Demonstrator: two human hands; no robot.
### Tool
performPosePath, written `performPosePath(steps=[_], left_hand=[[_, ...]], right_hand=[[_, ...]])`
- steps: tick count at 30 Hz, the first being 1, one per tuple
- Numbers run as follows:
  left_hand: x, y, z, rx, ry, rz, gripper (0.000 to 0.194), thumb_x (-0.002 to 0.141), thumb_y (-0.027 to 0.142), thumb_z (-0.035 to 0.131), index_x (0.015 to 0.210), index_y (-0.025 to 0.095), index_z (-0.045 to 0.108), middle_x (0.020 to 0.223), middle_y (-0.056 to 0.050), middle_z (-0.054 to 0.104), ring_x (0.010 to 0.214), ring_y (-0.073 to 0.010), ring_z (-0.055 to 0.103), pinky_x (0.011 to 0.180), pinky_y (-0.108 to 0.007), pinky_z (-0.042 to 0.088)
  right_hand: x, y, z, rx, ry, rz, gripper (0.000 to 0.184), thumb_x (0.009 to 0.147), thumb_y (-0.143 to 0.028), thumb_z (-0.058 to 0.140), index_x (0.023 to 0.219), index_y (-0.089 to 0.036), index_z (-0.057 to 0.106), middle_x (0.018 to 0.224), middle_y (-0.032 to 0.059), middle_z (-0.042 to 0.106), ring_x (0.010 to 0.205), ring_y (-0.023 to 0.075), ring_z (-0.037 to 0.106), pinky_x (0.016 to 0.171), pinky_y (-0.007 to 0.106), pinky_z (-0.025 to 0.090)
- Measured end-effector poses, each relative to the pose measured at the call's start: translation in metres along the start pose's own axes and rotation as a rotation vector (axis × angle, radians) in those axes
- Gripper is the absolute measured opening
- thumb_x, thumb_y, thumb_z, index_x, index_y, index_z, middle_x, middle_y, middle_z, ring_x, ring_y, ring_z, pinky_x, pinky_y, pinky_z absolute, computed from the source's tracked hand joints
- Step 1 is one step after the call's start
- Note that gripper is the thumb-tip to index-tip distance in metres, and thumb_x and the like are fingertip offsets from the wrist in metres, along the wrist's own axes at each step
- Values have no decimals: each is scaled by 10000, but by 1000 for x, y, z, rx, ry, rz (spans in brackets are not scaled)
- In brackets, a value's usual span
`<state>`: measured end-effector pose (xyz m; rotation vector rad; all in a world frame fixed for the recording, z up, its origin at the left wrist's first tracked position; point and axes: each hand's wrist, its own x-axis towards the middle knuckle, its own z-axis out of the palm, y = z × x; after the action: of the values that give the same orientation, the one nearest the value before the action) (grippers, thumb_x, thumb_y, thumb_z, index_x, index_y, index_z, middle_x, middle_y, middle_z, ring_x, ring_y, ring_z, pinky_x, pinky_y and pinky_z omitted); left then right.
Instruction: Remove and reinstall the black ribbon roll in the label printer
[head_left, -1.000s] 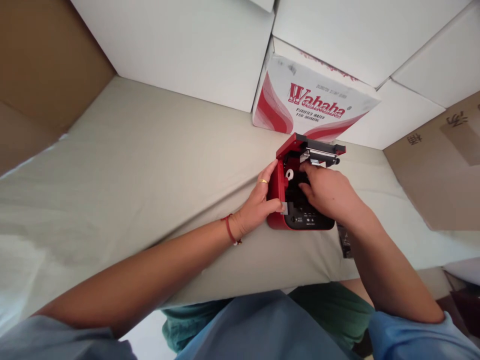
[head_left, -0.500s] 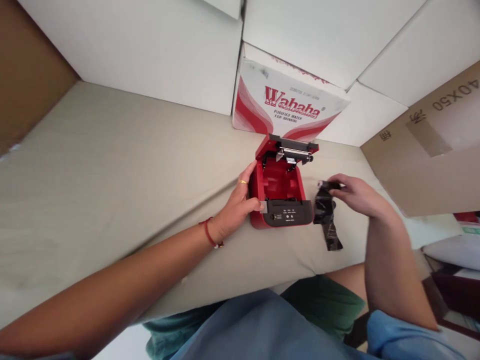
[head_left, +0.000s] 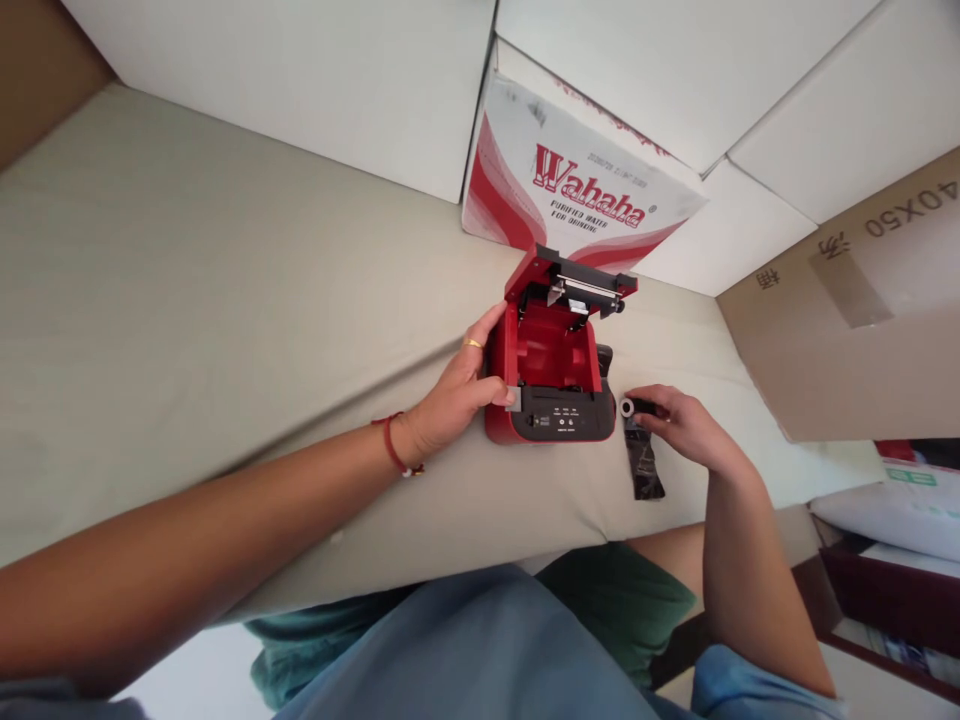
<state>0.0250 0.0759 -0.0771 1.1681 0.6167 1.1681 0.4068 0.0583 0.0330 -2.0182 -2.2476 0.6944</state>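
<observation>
Printer (head_left: pixel 568 415) is standing on the cloth (head_left: pixel 300 290), its lid (head_left: pixel 525 270) raised. For sound handling, one hand should be steadying the printer — light pressure, fingers clear of the lid hinge — while the other should be supporting the roll (head_left: pixel 632 407) without crushing it or twisting its strip (head_left: pixel 645 468). Left hand (head_left: pixel 450 405) is gripping the printer's left wall, half-open, thumb on the grey tab (head_left: pixel 514 400). Right hand (head_left: pixel 686 425) is pinching the roll — fingers curled — near the printer's front right corner.
</observation>
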Motion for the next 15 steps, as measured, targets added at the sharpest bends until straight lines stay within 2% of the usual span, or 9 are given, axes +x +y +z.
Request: performPosePath(steps=[2,4,6,8,10,12,13,15], left_hand=[[0,-1,0,-11,-1,-3,1147,805,336,765,1860,445,328,1979,11,353,1833,-442,315,1531,-703,275],[0,-1,0,-32,2,-12,1136,808,337,773,1853,465,345,1962,16,382,1810,-453,356,1512,-716,315],[0,-1,2,-55,12,-22,1140,793,332,789,1844,469,368,1939,12,422,1798,-457,380,1504,-719,331],[1,1,3,-80,7,-21,1168,765,319,805,1842,454,376,1928,0,449,1799,-458,387,1500,-713,343],[2,2,4,-94,-1,-9,1173,757,312,812,1841,438,384,1927,-9,460,1804,-455,388,1497,-701,355],[2,2,3,-95,-2,6,1151,768,312,813,1835,433,401,1930,-7,457,1810,-454,379,1493,-688,371],[1,1,2,-93,0,10,1138,778,314,811,1835,436,405,1933,-2,452,1809,-453,378,1488,-682,383],[0,-2,0,-84,-6,14,1128,801,317,800,1842,447,386,1931,7,454,1785,-449,416,1461,-673,431]], right_hand=[[-3,-1,7,-32,21,-7,437,964,-360,709,1353,-255,877,1379,148,877,1087,314,819,1024,513,686],[-9,-5,3,-63,21,-17,410,960,-320,704,1323,-240,876,1367,156,878,1109,322,837,1043,524,690],[-21,-12,-15,-79,-38,-52,328,982,-343,721,1245,-245,891,1248,133,911,1078,324,866,1002,496,712],[-40,-24,-46,-68,-163,-137,272,1046,-428,748,1208,-278,906,1158,101,933,1000,310,891,900,436,736],[-59,-43,-80,-27,-270,-273,292,1123,-493,747,1311,-339,910,1205,87,939,971,289,906,827,380,740],[-68,-69,-103,-4,-294,-434,301,1125,-459,791,1403,-409,895,1217,61,946,997,277,919,823,342,742],[-68,-83,-107,10,-326,-502,315,1127,-442,797,1428,-419,886,1222,52,945,1017,268,918,842,333,741],[-55,-114,-97,21,-348,-573,324,1154,-414,752,1454,-385,869,1266,56,935,1037,254,906,878,333,729]])
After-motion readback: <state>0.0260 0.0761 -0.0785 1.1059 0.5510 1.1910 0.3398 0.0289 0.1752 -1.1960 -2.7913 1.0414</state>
